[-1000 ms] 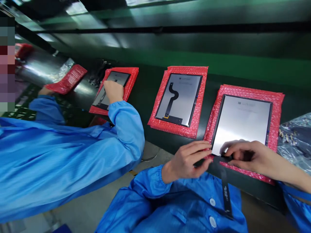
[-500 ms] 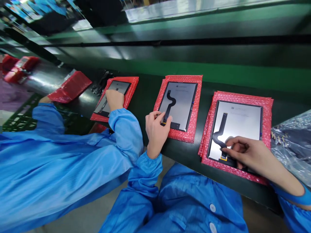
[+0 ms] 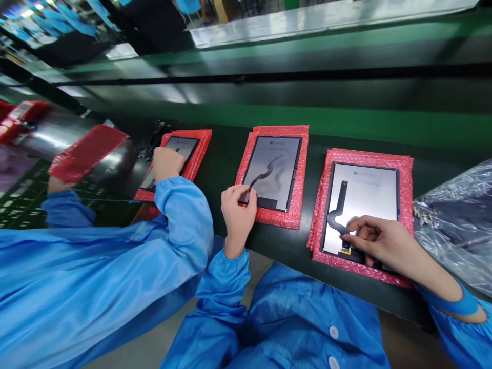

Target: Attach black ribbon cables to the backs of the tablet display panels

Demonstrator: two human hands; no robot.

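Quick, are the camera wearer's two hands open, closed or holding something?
Left hand: closed, pinching a black strip over the middle screen.
Right hand: touching another strip on the right-hand screen; whether it grips cannot be told.

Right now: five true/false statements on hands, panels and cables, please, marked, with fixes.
1. The left hand holds a black ribbon cable over the middle panel. True.
2. The right hand is at a second ribbon cable on the right panel. True.
3. The right panel lies on green wrap. False: on red bubble wrap.
4. A co-worker's hand is over the left panel. True.
5. The left and right hand share one panel. False: they are at different panels.
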